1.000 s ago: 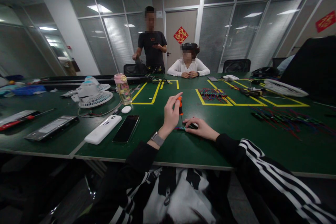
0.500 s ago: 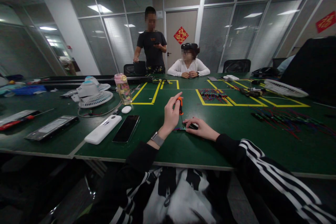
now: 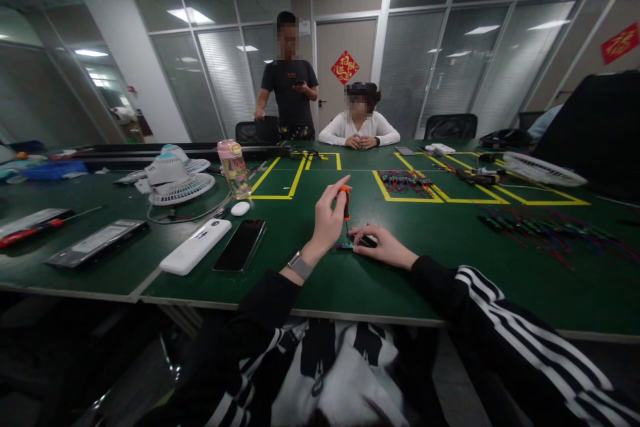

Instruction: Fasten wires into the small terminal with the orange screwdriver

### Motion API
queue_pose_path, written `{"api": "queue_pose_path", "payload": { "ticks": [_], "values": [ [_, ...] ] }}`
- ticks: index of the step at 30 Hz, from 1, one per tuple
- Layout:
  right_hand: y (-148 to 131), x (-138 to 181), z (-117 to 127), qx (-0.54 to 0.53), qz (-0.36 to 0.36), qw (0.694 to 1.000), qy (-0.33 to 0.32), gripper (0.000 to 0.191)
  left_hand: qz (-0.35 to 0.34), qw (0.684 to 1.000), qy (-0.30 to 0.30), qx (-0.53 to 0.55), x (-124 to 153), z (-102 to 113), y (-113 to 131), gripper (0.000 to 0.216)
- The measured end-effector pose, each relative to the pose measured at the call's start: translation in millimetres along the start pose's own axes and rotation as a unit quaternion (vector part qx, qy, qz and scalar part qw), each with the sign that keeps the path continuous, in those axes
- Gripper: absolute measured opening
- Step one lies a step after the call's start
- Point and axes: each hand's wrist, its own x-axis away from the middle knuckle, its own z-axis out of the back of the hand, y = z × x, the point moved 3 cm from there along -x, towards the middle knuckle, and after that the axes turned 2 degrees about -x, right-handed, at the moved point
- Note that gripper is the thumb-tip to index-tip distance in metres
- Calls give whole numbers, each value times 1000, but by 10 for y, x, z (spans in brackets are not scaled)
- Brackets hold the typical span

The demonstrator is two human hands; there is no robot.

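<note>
My left hand (image 3: pixel 327 221) pinches the orange-and-black handle of a small screwdriver (image 3: pixel 345 203), held upright with its tip down on a small circuit board (image 3: pixel 349 246) on the green table (image 3: pixel 310 273). My right hand (image 3: pixel 383 245) lies over the board's right side, fingers pressed on a small black part there. A watch sits on my left wrist.
A black phone (image 3: pixel 239 245), a white power bank (image 3: pixel 196 245) and a white mouse (image 3: pixel 241 209) lie to the left. Further left are a desk fan (image 3: pixel 173 180) and a pink-capped bottle (image 3: pixel 235 169). Wire bundles (image 3: pixel 406 181) lie inside yellow tape squares. Across the table one person sits and another stands.
The screwdriver and both hands stay almost in place. The standing person has shifted slightly.
</note>
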Motion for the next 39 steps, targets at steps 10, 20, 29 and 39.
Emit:
{"api": "queue_pose_path", "payload": {
  "ticks": [10,20,29,39],
  "values": [
    [30,-4,-7,2,-5,1000,3,14,-1,1000,-13,3,17,-16,-28,35],
    [4,2,-11,14,7,1000,12,14,10,1000,-2,10,-34,34,-7,29],
    [40,-3,-20,15,7,1000,17,13,15,1000,1,-5,-41,53,-37,29],
    [31,2,-14,8,5,1000,16,13,15,1000,13,-22,-36,58,-43,27]
  ]
}}
